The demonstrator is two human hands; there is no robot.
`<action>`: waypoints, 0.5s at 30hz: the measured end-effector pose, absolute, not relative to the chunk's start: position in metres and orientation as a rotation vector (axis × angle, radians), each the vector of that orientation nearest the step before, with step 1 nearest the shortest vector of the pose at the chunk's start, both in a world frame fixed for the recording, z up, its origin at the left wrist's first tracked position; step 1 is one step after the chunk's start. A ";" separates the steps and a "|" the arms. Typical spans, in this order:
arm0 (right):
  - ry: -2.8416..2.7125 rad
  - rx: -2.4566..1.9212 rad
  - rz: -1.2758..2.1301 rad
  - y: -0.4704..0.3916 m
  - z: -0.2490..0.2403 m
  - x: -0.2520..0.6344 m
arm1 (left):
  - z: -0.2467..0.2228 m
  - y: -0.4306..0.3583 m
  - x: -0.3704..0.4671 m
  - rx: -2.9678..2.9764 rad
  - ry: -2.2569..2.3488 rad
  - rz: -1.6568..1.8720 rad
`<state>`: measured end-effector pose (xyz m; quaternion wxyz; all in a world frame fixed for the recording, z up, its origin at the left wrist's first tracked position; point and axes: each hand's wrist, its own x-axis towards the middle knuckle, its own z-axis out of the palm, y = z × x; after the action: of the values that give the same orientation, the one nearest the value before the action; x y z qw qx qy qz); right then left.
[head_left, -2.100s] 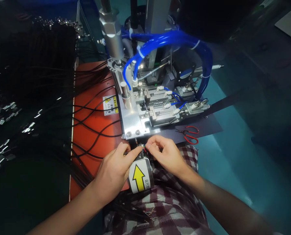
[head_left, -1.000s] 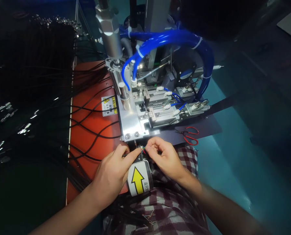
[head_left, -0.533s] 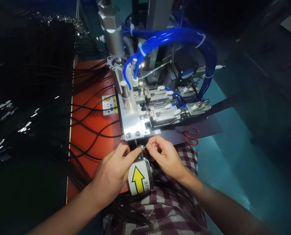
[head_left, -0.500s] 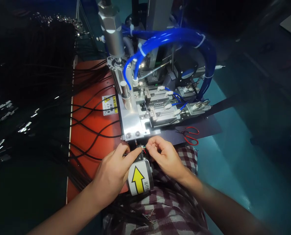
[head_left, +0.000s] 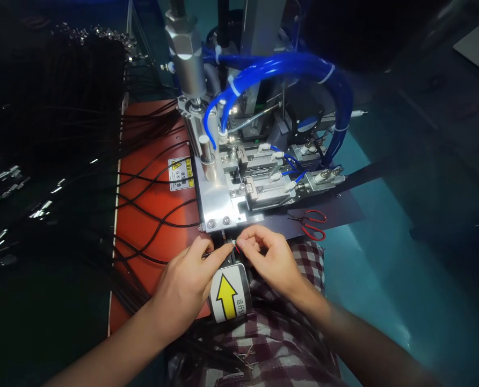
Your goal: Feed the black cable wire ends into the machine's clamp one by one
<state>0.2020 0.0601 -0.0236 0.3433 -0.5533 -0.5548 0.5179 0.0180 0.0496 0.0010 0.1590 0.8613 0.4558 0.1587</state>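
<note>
Just in front of the machine's front plate (head_left: 219,207), both hands meet at a small bundle of thin wires (head_left: 236,248), one of them red. My left hand (head_left: 185,282) is closed, its thumb and forefinger pressed on the end of a black cable that the fingers mostly hide. My right hand (head_left: 270,258) pinches the fine wire tips from the right, thumb against forefinger. Below the fingertips is a white label with a yellow arrow (head_left: 226,295), on a rounded machine part.
Red-handled scissors (head_left: 315,232) lie on the dark plate at right. Black cables (head_left: 159,220) cross the orange table (head_left: 143,279) at left. Blue air hoses (head_left: 280,64) arch over the metal cylinders. More cables with bare wire ends (head_left: 243,357) rest on the checked cloth (head_left: 288,344).
My right hand has shifted slightly left, bringing its fingertips closer to the left thumb and over the wires. My left hand stays nearly in place.
</note>
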 end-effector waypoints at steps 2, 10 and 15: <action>-1.420 -1.440 1.379 0.062 -0.025 0.199 | 0.001 0.050 0.018 2.464 1.300 0.464; -1.037 -1.460 1.661 0.055 -0.039 0.203 | -0.001 0.050 0.017 2.407 1.290 0.468; -1.190 -1.492 1.537 0.043 -0.027 0.194 | 0.001 0.050 0.018 2.391 1.309 0.451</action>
<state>0.1940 0.0432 -0.0272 0.3385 -0.5729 -0.4570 0.5901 0.0177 0.0495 0.0007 0.1882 0.8499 0.4653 0.1605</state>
